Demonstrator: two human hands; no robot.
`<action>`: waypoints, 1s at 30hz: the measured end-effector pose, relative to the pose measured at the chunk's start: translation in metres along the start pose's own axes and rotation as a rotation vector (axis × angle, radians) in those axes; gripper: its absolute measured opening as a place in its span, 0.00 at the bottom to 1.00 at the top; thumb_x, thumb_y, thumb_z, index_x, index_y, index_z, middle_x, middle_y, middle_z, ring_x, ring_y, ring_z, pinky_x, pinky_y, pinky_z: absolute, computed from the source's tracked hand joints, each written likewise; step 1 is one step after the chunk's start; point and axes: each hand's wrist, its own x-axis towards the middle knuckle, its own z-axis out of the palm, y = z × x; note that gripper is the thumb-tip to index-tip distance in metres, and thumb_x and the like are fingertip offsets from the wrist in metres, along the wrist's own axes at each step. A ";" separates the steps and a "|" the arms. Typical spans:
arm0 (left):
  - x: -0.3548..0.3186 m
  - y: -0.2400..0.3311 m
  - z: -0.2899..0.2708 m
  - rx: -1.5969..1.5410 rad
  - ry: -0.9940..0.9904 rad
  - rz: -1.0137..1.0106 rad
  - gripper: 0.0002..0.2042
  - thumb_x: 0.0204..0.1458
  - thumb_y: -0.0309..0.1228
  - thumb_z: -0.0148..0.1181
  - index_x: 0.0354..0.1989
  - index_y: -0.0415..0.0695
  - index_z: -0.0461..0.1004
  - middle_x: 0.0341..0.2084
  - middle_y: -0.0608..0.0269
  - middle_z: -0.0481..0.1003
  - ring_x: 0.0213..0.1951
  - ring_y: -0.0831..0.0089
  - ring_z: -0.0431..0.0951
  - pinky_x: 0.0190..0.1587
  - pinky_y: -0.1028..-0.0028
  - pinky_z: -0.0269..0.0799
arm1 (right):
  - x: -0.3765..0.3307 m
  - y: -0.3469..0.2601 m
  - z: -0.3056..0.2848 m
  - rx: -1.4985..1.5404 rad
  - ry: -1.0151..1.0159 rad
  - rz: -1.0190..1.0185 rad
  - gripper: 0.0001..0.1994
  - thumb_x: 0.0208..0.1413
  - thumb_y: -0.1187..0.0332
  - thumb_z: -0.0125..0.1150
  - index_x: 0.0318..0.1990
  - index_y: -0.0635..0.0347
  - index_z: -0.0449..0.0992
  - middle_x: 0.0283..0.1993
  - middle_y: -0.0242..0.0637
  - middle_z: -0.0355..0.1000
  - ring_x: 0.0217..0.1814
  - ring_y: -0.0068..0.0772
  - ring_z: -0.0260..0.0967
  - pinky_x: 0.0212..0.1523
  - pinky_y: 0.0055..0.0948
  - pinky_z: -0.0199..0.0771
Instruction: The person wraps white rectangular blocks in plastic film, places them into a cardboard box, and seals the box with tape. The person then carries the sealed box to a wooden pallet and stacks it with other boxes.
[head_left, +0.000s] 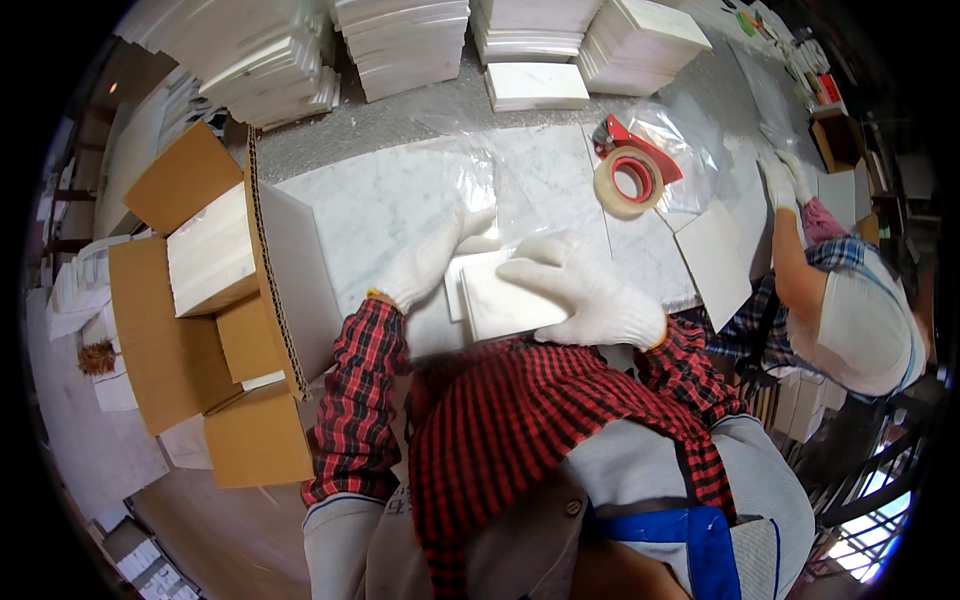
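Only one view is given, taken from a camera worn on the person's head. It is directed steeply downward, so the person's own chest and the red checked sleeves are seen at the lower middle, very near the lens. The grey marble-patterned worktable is seen just beyond, at arm's reach. Straight edges are bent toward the dark round rim by the wide fisheye lens. The open brown cardboard box is placed at the left, and a co-worker is caught at the right edge.

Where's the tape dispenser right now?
The tape dispenser lies on the marble table, up and right of the right hand, near the co-worker's gloved hand.
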 end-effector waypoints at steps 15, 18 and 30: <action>-0.026 0.016 0.002 0.322 0.107 0.206 0.38 0.58 0.43 0.59 0.76 0.38 0.60 0.65 0.43 0.74 0.65 0.59 0.74 0.69 0.66 0.65 | 0.017 -0.008 0.014 -0.250 0.093 -0.059 0.46 0.31 0.65 0.80 0.66 0.51 0.68 0.61 0.44 0.67 0.62 0.54 0.68 0.60 0.49 0.73; -0.058 0.047 0.029 0.889 0.184 0.449 0.46 0.38 0.35 0.76 0.71 0.39 0.65 0.54 0.43 0.77 0.58 0.49 0.76 0.63 0.62 0.69 | 0.000 0.001 0.010 -0.328 0.075 0.066 0.52 0.28 0.64 0.83 0.70 0.51 0.66 0.63 0.44 0.66 0.65 0.55 0.66 0.63 0.49 0.72; -0.059 0.024 0.037 1.119 0.215 0.306 0.39 0.45 0.31 0.70 0.70 0.40 0.66 0.56 0.44 0.75 0.55 0.44 0.74 0.58 0.55 0.71 | 0.000 0.038 0.011 0.192 0.008 0.093 0.50 0.44 0.60 0.79 0.77 0.55 0.58 0.61 0.52 0.71 0.65 0.53 0.71 0.67 0.46 0.71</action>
